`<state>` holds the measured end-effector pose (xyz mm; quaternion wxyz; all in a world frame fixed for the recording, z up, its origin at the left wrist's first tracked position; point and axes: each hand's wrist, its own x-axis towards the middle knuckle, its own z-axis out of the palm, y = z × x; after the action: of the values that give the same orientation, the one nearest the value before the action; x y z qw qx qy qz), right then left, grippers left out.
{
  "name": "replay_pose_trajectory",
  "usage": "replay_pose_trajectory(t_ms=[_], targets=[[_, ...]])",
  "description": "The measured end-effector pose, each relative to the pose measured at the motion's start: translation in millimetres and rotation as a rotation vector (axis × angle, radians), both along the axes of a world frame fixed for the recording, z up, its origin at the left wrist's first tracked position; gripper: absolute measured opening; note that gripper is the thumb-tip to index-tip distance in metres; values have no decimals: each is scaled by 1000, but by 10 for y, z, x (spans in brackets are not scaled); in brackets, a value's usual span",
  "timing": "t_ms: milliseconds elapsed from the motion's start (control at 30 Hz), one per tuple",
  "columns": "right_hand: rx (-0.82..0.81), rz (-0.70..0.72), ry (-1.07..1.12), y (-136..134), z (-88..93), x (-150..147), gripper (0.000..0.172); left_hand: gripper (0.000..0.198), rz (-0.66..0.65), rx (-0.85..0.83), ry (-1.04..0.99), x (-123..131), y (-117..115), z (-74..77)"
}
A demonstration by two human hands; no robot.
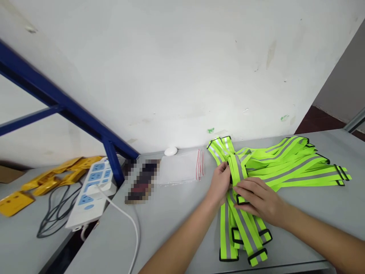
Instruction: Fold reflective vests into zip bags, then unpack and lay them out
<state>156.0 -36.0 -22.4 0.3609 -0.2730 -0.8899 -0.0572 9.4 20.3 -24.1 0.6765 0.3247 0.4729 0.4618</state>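
Observation:
Neon yellow-green straps (pixel 288 171) with grey reflective stripes and black buckles lie in a fanned pile on the grey table. Over the pile's left part, my left hand (pixel 220 184) grips the left edge of a folded strap bundle (pixel 238 169), its fingertips partly hidden behind the bundle. From the right, my right hand (pixel 261 199) has its fingers closed on the same bundle, close to a black buckle (pixel 242 200). Several strap ends with buckles hang down toward the table's front edge below both hands.
Clear zip bags (pixel 179 167) with red seals lie left of the straps, beside a white oval object (pixel 170 151) and a pixelated patch. Farther left are a white power strip (pixel 92 190), cables, yellow packets (pixel 17 203) and a blue metal frame (pixel 85 118). A wall stands behind.

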Motion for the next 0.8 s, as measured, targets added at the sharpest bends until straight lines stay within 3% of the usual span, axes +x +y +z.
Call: replay_pose_trajectory(t_ms=[67, 200, 400, 667, 800], targets=[[-43, 32, -8, 2, 5, -26, 51, 31, 9, -35, -45, -9, 2, 21], [-108, 36, 16, 2, -4, -37, 38, 30, 19, -93, -84, -31, 3, 54], [-74, 80, -18, 94, -138, 68, 44, 27, 1, -128, -143, -34, 3, 84], [47, -64, -117, 145, -116, 119, 37, 13, -99, -202, -205, -84, 25, 88], [49, -95, -128, 173, -108, 102, 38, 24, -155, -240, -225, -128, 12, 114]])
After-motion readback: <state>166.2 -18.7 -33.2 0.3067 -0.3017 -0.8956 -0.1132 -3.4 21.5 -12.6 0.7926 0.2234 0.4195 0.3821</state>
